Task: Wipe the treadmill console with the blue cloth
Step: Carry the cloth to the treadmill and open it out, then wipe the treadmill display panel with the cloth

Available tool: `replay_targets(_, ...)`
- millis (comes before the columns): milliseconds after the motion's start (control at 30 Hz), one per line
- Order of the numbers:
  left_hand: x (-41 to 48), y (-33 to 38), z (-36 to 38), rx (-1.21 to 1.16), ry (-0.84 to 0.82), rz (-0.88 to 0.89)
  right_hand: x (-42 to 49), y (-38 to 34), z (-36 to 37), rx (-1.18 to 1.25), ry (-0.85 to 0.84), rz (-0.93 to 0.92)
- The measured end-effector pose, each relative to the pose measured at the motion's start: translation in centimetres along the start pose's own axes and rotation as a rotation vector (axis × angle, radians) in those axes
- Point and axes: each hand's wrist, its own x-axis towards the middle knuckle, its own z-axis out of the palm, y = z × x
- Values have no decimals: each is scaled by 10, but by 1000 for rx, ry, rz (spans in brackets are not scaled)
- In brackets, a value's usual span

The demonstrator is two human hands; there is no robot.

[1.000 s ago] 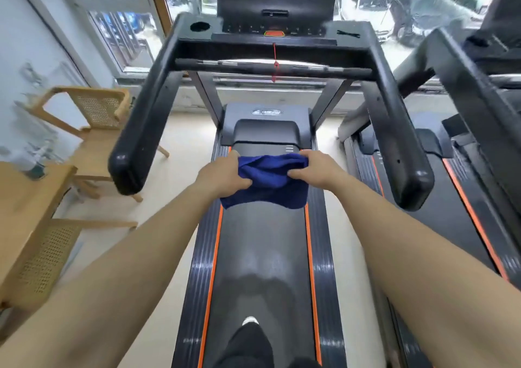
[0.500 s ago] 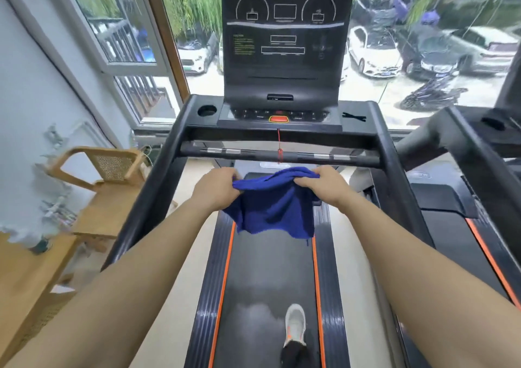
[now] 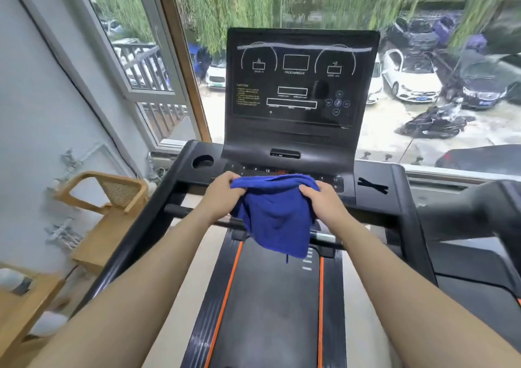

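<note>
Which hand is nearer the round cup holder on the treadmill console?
Left. The left hand grips the blue cloth's corner just below and right of the cup holder. The right hand holds the other corner, farther right across the console.

The treadmill (image 3: 270,311) carries everything here. Its black belt with 2 orange stripes runs toward 6 o'clock. At 12 o'clock the dark console (image 3: 301,85) stands upright on the tray (image 3: 375,176). The tray has a round cup holder (image 3: 202,161) at 10 o'clock and a small black item (image 3: 372,185) at 2 o'clock. The blue cloth (image 3: 275,215) hangs over the tray's front edge.
</note>
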Motion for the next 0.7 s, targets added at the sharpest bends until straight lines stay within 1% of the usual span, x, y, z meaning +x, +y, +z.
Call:
replay_targets(67,24,6,6,-70,6,-21,26,-2,-2,9,17,17)
replay_targets(167,64,11,12,-56,4,-21,64,-5,-3,66,80,36)
replay_targets(267,107,16,13,-62,-19,-27,100,-16,-2,107,101,15)
replay_targets(333,138,20,11,-102,-22,-32,124,-26,1,151,114,32)
replay_targets(467,193,25,3,-304,-44,-88,171,-46,17,249,147,55)
replay_targets(600,237,24,-9,-511,-52,-68,213,-65,41,306,184,66)
replay_targets(667,260,22,-16,-526,-38,-43,231,-70,52,301,210,76)
replay_targets(700,271,21,-18,-491,-24,-24,239,-72,57,292,223,78)
